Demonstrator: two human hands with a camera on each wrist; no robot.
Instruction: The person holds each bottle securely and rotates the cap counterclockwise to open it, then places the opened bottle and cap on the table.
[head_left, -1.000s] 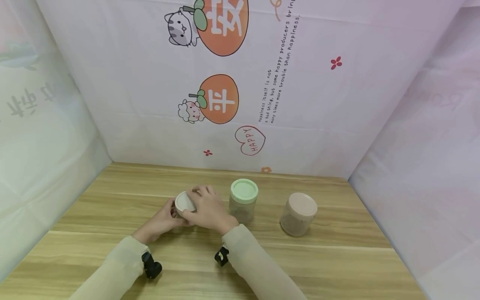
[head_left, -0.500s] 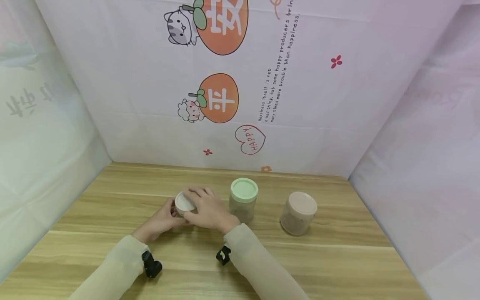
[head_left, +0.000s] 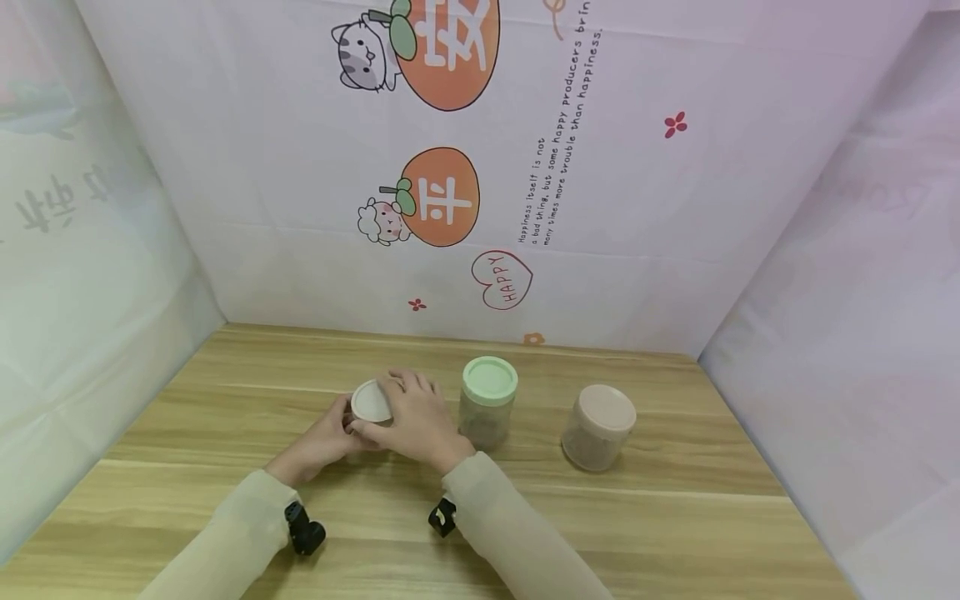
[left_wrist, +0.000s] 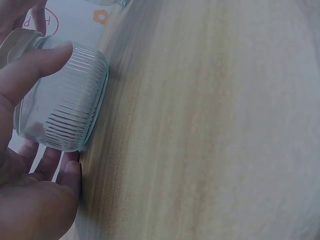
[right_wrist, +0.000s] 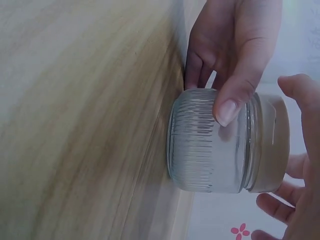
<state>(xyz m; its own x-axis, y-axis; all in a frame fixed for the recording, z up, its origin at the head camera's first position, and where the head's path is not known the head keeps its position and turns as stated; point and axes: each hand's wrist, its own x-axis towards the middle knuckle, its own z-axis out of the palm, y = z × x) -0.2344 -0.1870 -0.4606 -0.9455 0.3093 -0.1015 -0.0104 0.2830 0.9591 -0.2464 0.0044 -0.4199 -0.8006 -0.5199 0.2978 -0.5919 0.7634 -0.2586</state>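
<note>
A ribbed clear glass jar (right_wrist: 200,145) with a whitish screw lid (head_left: 371,402) stands upright on the wooden table, left of its middle. My left hand (head_left: 327,442) grips the jar's side, thumb on the near face and fingers round the far side. Over the lid, my right hand (head_left: 420,421) is spread wide. In the right wrist view its thumb (right_wrist: 297,90) stands a little off the lid's edge, with the fingers on the opposite side; whether those touch the lid is hard to tell.
A taller jar with a green lid (head_left: 489,379) stands just right of my right hand. Farther right is a jar with a pinkish-beige lid (head_left: 606,408). Printed white cloth (head_left: 615,275) hangs behind the wooden table (head_left: 675,533) and along both sides.
My right hand has spread over the lid, its thumb shifting left toward the left hand and its fingers moving slightly right. The left hand and the jars stay in place.
</note>
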